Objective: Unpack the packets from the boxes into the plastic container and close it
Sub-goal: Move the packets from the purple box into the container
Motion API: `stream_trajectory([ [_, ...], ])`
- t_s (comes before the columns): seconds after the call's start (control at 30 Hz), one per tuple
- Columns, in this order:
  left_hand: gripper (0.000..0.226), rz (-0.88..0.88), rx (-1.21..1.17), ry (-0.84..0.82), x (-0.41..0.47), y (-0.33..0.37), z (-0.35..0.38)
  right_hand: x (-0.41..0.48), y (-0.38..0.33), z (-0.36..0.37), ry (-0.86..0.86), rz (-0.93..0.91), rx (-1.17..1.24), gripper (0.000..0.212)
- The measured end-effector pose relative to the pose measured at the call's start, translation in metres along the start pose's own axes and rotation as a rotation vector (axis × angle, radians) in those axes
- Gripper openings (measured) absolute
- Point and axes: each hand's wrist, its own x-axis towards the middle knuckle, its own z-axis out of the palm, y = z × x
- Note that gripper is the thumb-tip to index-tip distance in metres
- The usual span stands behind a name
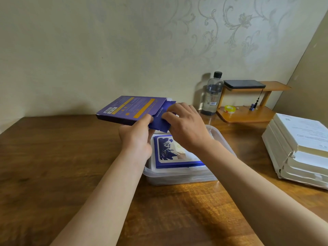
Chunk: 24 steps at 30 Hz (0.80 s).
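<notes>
A flat purple box (131, 109) with orange stripes is held in the air over the table. My left hand (137, 135) grips its near open end from below. Dark blue packets (160, 121) stick halfway out of that end, and my right hand (186, 126) pinches them. Directly beneath lies the clear plastic container (179, 176), uncovered, with a stack of blue and white packets (174, 153) inside. No lid is visible.
The wooden table (62, 166) spreads out to the left. At the right edge is a stack of white books (301, 148). Behind stand a water bottle (212, 94) and a small wooden shelf (248, 112) carrying a tape roll (229, 109) and a black device (244, 84).
</notes>
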Motion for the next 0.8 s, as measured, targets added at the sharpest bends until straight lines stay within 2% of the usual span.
stream_trajectory([
  [0.23,0.026,-0.033,0.009,-0.054,-0.005,0.004,0.002,0.003,-0.004,-0.001,-0.021,0.003,0.026,0.013],
  [0.33,0.030,-0.045,-0.002,-0.037,-0.004,0.005,0.000,0.000,-0.004,-0.006,-0.028,-0.002,0.049,0.010],
  [0.53,0.040,-0.034,-0.058,-0.012,0.002,0.003,-0.002,-0.008,0.011,-0.019,0.001,0.112,0.080,0.005],
  [0.63,0.036,-0.013,-0.084,-0.021,0.003,0.002,-0.002,-0.013,0.021,-0.028,0.069,0.170,0.098,0.014],
  [0.7,0.039,0.003,-0.098,-0.024,0.004,0.003,-0.003,-0.015,0.027,-0.035,0.128,0.217,0.084,0.005],
  [0.8,0.038,0.003,-0.106,-0.009,0.005,0.004,-0.003,-0.013,0.035,-0.045,0.218,0.308,0.097,0.006],
])
